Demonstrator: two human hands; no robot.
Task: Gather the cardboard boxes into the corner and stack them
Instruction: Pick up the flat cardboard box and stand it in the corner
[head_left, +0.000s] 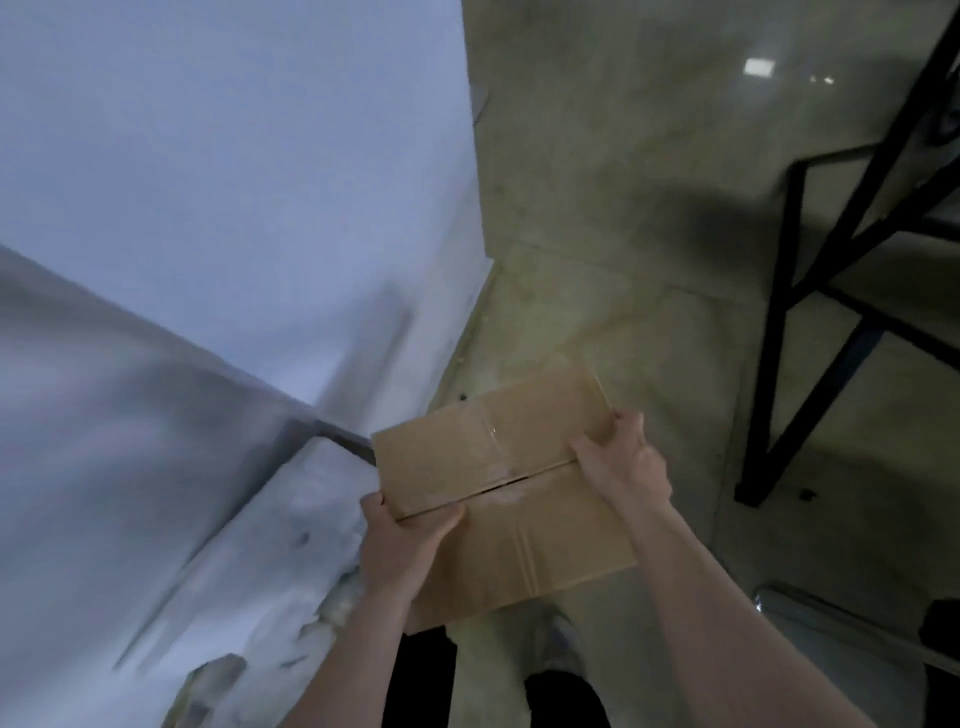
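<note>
Head view, box (498, 488) held, wall (234, 182) left, black frame (779, 322) right

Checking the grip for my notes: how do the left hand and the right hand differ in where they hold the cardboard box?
The left hand grips the cardboard box at its near-left edge, thumb along the centre seam; the right hand grips the far-right edge, fingers curled over the corner. The left sits lower in view than the right. Both are bare and hold the box off the floor.

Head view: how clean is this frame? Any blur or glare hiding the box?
Head view: the wall on the left is streaked with motion blur; the cardboard box, left hand and right hand stay fairly sharp; the glossy floor shows bright light reflections at top right; overall dim, with wide-angle bending.
</note>
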